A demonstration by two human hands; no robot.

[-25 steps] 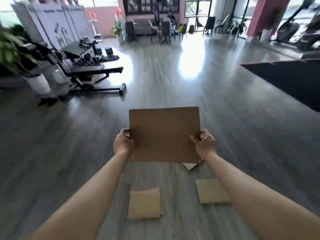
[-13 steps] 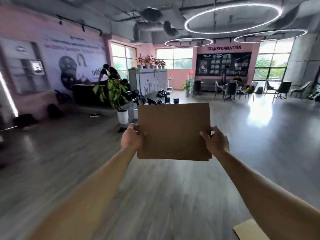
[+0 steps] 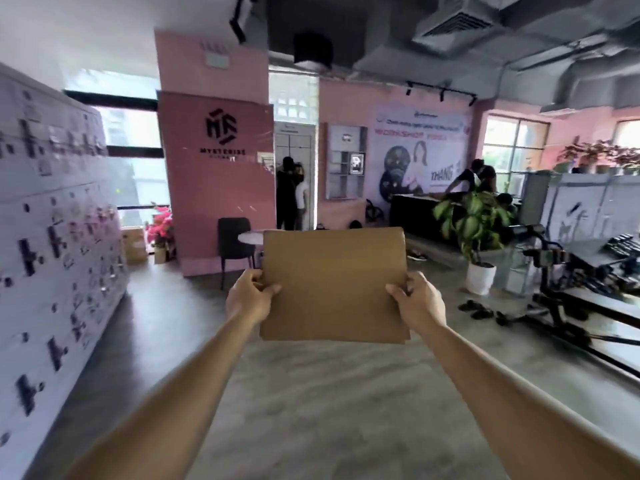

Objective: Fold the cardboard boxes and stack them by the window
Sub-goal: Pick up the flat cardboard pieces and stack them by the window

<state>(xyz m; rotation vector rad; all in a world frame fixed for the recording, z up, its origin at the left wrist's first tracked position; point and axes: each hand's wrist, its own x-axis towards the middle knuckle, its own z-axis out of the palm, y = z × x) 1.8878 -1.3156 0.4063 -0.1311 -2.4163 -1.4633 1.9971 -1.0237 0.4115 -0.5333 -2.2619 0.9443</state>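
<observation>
A flat brown folded cardboard box (image 3: 334, 284) is held up in front of me at chest height, both arms stretched out. My left hand (image 3: 250, 297) grips its left edge, thumb on the near face. My right hand (image 3: 419, 299) grips its right edge the same way. A window (image 3: 131, 157) shows at the far left beyond the lockers, with stacked cardboard boxes (image 3: 134, 244) on the floor below it.
White lockers (image 3: 52, 237) line the left side. A pink pillar (image 3: 216, 181), a black chair (image 3: 235, 245) and a small round table stand ahead. A potted plant (image 3: 474, 233) and gym equipment (image 3: 588, 289) fill the right. People stand near the back wall and counter.
My view has swung up and to the left, from the floor with loose cardboard pieces to the pink pillar and lockers. Both hands keep the same hold on the cardboard.
</observation>
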